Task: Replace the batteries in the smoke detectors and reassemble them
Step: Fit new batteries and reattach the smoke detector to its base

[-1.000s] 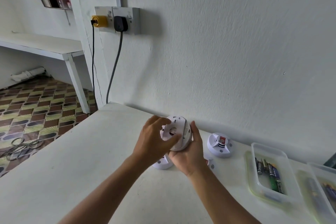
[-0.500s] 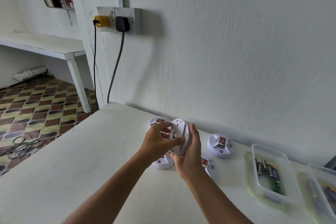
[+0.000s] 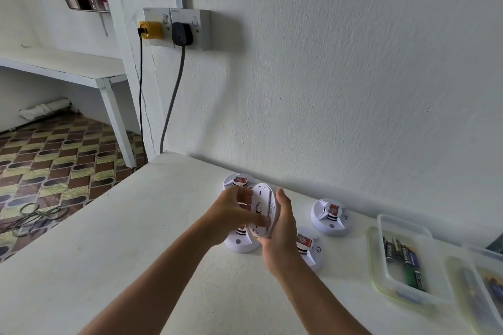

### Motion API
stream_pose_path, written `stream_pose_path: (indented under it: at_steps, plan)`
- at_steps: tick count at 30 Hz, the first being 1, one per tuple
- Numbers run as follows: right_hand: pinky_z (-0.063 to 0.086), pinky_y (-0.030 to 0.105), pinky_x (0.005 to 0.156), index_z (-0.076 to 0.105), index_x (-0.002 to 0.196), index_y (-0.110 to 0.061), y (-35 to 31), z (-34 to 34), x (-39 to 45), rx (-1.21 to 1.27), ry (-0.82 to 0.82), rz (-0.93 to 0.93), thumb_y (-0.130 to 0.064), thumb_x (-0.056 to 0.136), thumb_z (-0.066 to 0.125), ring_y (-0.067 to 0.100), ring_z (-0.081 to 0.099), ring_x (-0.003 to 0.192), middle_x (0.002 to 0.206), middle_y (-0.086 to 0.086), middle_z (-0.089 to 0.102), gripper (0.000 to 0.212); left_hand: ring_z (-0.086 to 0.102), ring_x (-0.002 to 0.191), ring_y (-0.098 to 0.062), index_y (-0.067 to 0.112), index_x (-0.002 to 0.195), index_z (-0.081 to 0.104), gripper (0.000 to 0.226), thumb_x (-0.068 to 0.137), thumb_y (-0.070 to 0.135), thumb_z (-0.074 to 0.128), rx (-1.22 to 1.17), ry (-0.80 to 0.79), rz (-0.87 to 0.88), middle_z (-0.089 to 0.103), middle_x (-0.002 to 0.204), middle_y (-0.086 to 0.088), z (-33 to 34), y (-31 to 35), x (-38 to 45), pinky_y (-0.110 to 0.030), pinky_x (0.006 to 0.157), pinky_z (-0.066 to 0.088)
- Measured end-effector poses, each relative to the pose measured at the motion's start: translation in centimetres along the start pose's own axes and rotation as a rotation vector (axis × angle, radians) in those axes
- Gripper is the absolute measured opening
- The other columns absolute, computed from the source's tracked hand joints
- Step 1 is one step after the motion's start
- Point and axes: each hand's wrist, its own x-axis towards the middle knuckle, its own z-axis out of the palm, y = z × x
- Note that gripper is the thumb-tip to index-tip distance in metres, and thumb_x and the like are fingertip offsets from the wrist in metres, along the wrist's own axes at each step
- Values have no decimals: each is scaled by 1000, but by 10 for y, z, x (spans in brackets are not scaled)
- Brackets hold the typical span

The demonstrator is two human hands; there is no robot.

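Observation:
A white round smoke detector (image 3: 263, 209) is held on edge above the table, its back facing left. My right hand (image 3: 281, 228) cups it from the right and below. My left hand (image 3: 235, 212) grips its left side, thumb across the lower face, fingers blurred over the back. Several more white detectors with red labels lie on the white table (image 3: 136, 239): one behind my hands (image 3: 237, 182), one under them (image 3: 241, 243), one right of my right wrist (image 3: 310, 250), one by the wall (image 3: 330, 216).
A clear plastic tray (image 3: 402, 231) with several batteries (image 3: 408, 261) sits at the right, a second tray (image 3: 479, 280) beyond it at the frame edge. The wall runs along the table's far side. Two plugs with cables hang from a wall socket (image 3: 177, 28) at the left.
The detector has been turned from facing me to standing on edge, and both hands have shifted slightly lower and right. My left fingers moved across its back.

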Motion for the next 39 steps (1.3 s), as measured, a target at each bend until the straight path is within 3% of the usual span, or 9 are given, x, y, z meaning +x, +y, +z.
stream_pose_path:
  at_steps: [12, 17, 20, 24, 27, 29, 32, 36, 39]
  plan:
    - [52, 47, 92, 72, 105, -17, -9, 2, -1, -94, -32, -42, -37, 100, 40, 20, 70, 96, 102, 7, 74, 38, 67, 87, -17, 11, 100, 60, 54, 56, 2, 90, 63, 52, 110, 69, 93, -6, -1, 4, -1, -26, 73, 58]
    - [48, 50, 96, 65, 123, -12, -19, -6, 3, 20, -79, 130, -52, 94, 43, 30, 65, 110, 117, 16, 69, 54, 64, 87, -15, 14, 100, 64, 53, 57, 27, 93, 176, 164, 116, 67, 93, 0, 2, 6, -5, -26, 74, 55]
    - [51, 54, 88, 64, 124, -11, -32, -13, 7, 51, -133, 269, -61, 88, 46, 41, 61, 110, 119, 23, 66, 64, 63, 90, -24, 17, 92, 67, 30, 77, 42, 76, -58, 302, 102, 67, 99, -3, -9, 9, -5, -32, 72, 51]
    - [58, 50, 67, 70, 110, -11, -50, -14, 4, -70, -211, 452, -66, 89, 38, 43, 63, 96, 105, 25, 70, 67, 62, 99, -43, 17, 109, 67, 56, 91, 63, 41, -457, -65, -252, 62, 116, -20, -16, 1, -11, -51, 76, 56]
    - [53, 49, 82, 71, 111, -16, -57, -7, 6, -348, -234, 425, -69, 92, 31, 39, 64, 101, 106, 18, 72, 69, 61, 97, -50, 13, 124, 64, 74, 85, 71, 40, -671, -375, -311, 63, 113, -29, -5, -7, -21, -40, 53, 57]
    - [50, 36, 76, 70, 89, -10, -59, -2, 9, -694, -162, 247, -68, 93, 32, 24, 66, 85, 88, 9, 71, 69, 59, 106, -53, 14, 126, 62, 66, 84, 62, 47, -824, -408, -296, 62, 122, -26, 2, -6, -26, -32, 42, 54]
    - [33, 27, 54, 42, 56, -17, -60, 0, 12, -1209, 0, -359, -47, 97, 49, 10, 39, 46, 51, -4, 42, 51, 63, 101, -50, 12, 114, 70, 55, 77, 49, 52, -954, -402, -236, 64, 117, -24, 5, -2, -29, -30, 46, 49]
    - [51, 31, 69, 67, 84, -15, -56, -2, 1, -1306, -82, -818, -29, 85, 56, 13, 60, 74, 82, -2, 63, 18, 68, 79, -37, 11, 93, 75, 46, 84, 42, 42, -1001, -225, -188, 68, 95, -19, 5, -7, -25, -36, 61, 48]
    - [49, 32, 88, 65, 118, -13, -46, 1, -12, -1448, -204, -774, -41, 84, 50, 16, 58, 103, 110, 1, 62, 47, 66, 81, -30, 12, 101, 71, 44, 87, 41, 41, -1037, -129, -176, 68, 97, -16, 4, -7, -23, -41, 68, 51]
